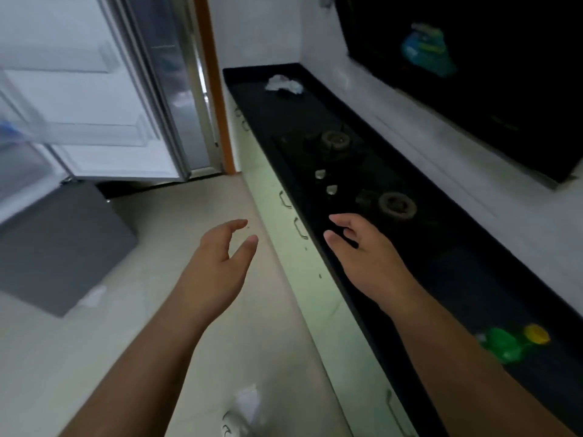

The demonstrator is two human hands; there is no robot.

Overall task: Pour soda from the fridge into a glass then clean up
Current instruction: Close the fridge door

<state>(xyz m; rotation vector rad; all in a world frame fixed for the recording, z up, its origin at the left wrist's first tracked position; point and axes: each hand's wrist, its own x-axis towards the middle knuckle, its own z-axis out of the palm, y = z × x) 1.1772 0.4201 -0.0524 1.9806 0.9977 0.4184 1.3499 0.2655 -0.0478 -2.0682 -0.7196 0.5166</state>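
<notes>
The left hand [217, 263] and right hand [362, 250] hover empty, fingers loosely spread. A green yellow-capped plastic bottle [504, 343], probably the soda, rests near right on the black counter [467, 279]. The white fridge [94, 89] stands open; no glass visible.

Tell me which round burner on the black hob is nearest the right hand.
The round burner just beyond the right hand; the other burner lies farther along the black glass hob, toward the white fridge.

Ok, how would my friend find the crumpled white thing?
Look along the long black countertop, past both gas burners, to its far corner by the wall. The crumpled white bundle lies there alone, pale and scrunched, unlike the bright green and yellow items at the near end.
</notes>
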